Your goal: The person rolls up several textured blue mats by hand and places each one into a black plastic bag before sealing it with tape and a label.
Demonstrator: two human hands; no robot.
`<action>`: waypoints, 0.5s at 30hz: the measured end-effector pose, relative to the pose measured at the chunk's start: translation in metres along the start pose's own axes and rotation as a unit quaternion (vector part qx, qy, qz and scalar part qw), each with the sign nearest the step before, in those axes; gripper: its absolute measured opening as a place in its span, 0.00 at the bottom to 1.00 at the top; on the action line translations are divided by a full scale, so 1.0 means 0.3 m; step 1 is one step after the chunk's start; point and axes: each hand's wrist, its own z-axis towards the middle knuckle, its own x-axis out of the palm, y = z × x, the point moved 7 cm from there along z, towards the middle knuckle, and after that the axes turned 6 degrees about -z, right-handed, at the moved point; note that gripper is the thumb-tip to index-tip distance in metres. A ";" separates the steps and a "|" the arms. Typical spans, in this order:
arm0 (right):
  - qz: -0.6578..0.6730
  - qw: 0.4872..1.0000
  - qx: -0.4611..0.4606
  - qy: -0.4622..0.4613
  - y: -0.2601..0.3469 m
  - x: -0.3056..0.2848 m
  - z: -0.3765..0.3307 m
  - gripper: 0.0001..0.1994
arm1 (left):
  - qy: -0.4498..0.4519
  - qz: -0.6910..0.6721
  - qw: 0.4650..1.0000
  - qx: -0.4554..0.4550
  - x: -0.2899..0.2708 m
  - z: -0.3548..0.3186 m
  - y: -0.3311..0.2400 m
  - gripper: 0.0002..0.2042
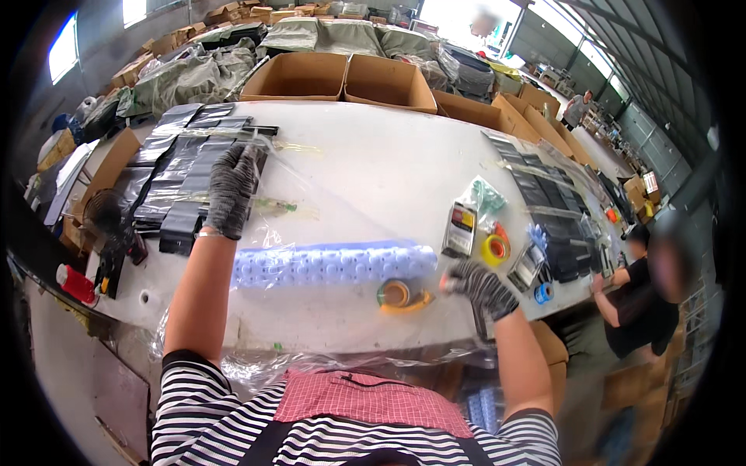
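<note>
A pale blue mat with rows of round bumps (334, 264) lies lengthwise across the table under clear plastic film (291, 175). My left hand (231, 190), in a grey knitted glove, reaches to the edge of the black plastic-wrapped packs (183, 167). Its fingers are closed on the film, which slants from the fingertips toward the mat. Past the mat's right end is my right hand (483, 289), in a matching glove with curled fingers; what they hold, if anything, is hidden. Left of it lies a tape roll (394, 293) with a yellow-orange strip (416, 303).
A boxed item (459, 230) and yellow tape (494, 249) lie beyond my right hand. More black packs (556, 206) cover the table's right side. Open cardboard boxes (299, 76) line the far edge. A co-worker (645, 299) stands at the right. A red spool (75, 283) stands far left.
</note>
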 end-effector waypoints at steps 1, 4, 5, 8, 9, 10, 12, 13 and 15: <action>-0.028 0.998 -0.015 -0.047 0.048 -0.098 0.121 0.09 | -0.030 0.086 0.996 0.025 -0.100 0.149 0.104 0.12; -0.277 0.928 -0.121 -0.218 0.272 -0.304 0.456 0.10 | -0.102 0.344 0.927 0.111 -0.218 0.405 0.243 0.15; -0.312 0.907 -0.136 -0.248 0.320 -0.330 0.581 0.11 | -0.127 0.330 0.930 0.098 -0.285 0.485 0.331 0.15; -0.295 0.919 -0.108 -0.238 0.289 -0.343 0.961 0.17 | -0.181 0.395 0.893 0.117 -0.411 0.655 0.557 0.15; -0.286 0.933 -0.080 -0.205 0.277 -0.306 1.045 0.18 | -0.169 0.416 0.889 0.086 -0.438 0.693 0.618 0.15; -0.277 0.944 -0.051 -0.170 0.263 -0.269 1.121 0.20 | -0.163 0.423 0.888 0.072 -0.456 0.724 0.676 0.15; -0.220 0.973 0.018 -0.071 0.213 -0.176 1.202 0.21 | -0.148 0.439 0.885 0.035 -0.459 0.731 0.769 0.16; -0.168 0.984 0.051 -0.003 0.195 -0.099 1.201 0.21 | -0.154 0.439 0.885 -0.007 -0.525 0.749 0.836 0.18; -0.131 0.979 0.091 0.130 0.082 -0.005 1.156 0.21 | -0.167 0.504 0.847 0.017 -0.632 0.770 0.913 0.19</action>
